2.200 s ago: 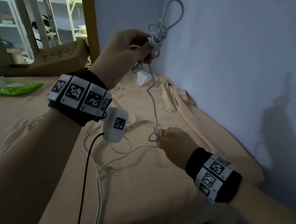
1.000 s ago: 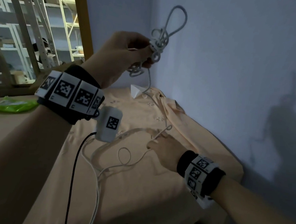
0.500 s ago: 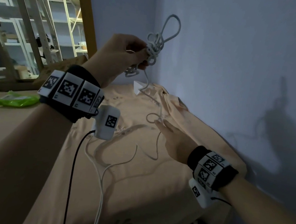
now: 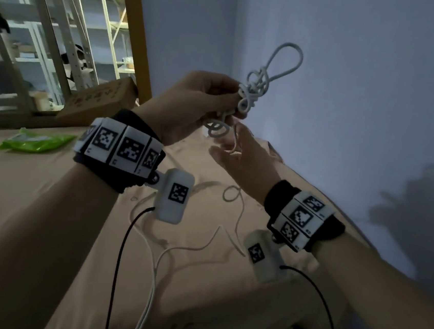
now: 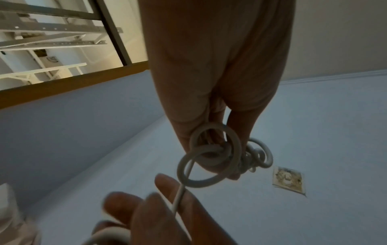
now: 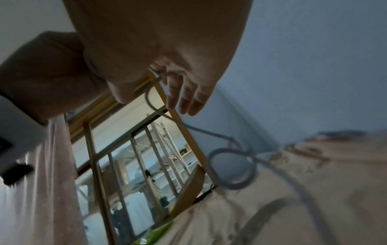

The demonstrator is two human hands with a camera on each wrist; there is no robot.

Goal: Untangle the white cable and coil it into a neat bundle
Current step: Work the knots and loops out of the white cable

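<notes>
My left hand (image 4: pixel 198 100) is raised above the bed and pinches a tangled knot of the white cable (image 4: pixel 249 98), with one long loop (image 4: pixel 285 61) standing up out of it. In the left wrist view the coils (image 5: pixel 209 157) bunch at its fingertips. My right hand (image 4: pixel 243 161) is just below the knot, palm up with its fingers straight. A strand of the cable (image 5: pixel 178 199) runs down between those fingers (image 5: pixel 163 207). From there the cable (image 6: pixel 230 169) hangs to the sheet in a small loop (image 4: pixel 231 194) and trails off slack.
A peach bed sheet (image 4: pixel 46 200) lies under both arms, with a blue wall (image 4: pixel 351 98) close on the right. A green packet (image 4: pixel 36 141) and a cardboard box (image 4: pixel 99 101) sit at the far left. Black camera cords (image 4: pixel 117 261) hang from both wrists. A wall socket (image 5: pixel 288 179) shows behind the knot.
My right hand has left the strand it held low over the sheet, opened, and risen to just under the knot. The left hand keeps the tangle at about the same height.
</notes>
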